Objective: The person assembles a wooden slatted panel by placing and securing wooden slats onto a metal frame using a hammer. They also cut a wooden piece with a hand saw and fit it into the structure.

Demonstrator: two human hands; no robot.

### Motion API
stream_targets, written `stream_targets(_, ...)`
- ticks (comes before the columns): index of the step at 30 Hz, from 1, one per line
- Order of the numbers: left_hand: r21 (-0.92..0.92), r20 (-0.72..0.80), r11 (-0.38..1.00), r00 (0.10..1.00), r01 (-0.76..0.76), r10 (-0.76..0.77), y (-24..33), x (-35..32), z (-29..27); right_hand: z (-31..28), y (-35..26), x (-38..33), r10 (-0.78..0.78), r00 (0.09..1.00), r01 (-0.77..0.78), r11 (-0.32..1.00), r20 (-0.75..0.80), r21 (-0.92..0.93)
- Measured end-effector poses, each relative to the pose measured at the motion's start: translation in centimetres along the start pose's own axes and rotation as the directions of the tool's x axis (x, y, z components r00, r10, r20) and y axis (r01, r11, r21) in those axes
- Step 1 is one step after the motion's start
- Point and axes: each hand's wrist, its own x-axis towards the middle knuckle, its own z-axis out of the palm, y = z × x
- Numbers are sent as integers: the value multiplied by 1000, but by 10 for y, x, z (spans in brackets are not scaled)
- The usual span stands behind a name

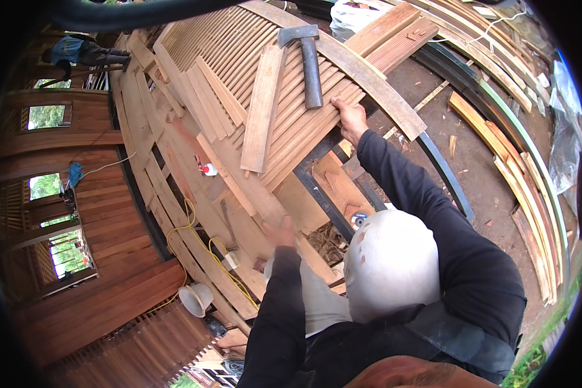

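Note:
My right hand (350, 119) reaches forward and grips the near end of a wooden slat (304, 123) in a wide panel of parallel slats (239, 45). A hammer with a grey head (310, 61) lies on the panel just beyond that hand. Left of the hammer, a loose short plank (263, 110) rests across the slats. Closer to me, my left hand (279, 231) is blurred and sits on a long plank (252, 194); I cannot tell if it grips anything. Both arms wear black sleeves.
A yellow cable (194, 239) snakes over the planks at left, near a white cup (196, 297) and a small white and red bottle (207, 169). Long boards (530, 194) lie stacked on the ground at right. Another person (77, 52) bends over at far upper left.

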Motion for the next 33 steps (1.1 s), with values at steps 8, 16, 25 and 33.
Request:
stream_targets(8,-42,-11,997,998,-58,58,6,-6,2,-26,-8,-9,13,999,-16,997,49,69)
stream_targets(16,-115,2,992,999,-47,48,9,-7,-8,-38,-37,-124,-17,990,-9,983,138,183)
stream_targets(25,-109,18,994,1000,-14,16,2,-3,5,-18,-76,-132,56,995,-45,990,84,-134)
stream_targets(33,-162,29,987,999,-15,20,3,-7,-3,-88,-116,-212,-282,907,374,880,312,-291)
